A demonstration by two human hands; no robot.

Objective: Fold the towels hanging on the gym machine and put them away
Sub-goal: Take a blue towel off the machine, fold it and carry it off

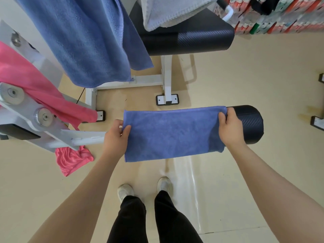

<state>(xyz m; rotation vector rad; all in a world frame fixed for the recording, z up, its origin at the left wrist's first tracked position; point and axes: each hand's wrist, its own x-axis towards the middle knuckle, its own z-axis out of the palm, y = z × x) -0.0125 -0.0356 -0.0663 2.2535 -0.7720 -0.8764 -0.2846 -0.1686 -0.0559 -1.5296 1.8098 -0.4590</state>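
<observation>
A small blue towel (172, 134), folded to a flat rectangle, lies draped over the black foam roller (250, 124) of the gym machine. My left hand (116, 135) pinches its left edge, thumb on top. My right hand (230, 127) grips its right edge next to the bare end of the roller. A larger blue towel (87, 41) hangs from the machine at the upper left. A pink towel (40, 90) is draped over the grey metal arm (35, 118) at the left, its end dangling below. A white towel (173, 13) lies on the black seat pad (192, 39).
The white bench frame (166, 79) with black-capped feet stands on the beige floor behind the roller. Stacked colourful packages (280, 16) fill the top right. Another machine's feet (317, 121) show at the right edge. My own legs and shoes (145, 190) are below.
</observation>
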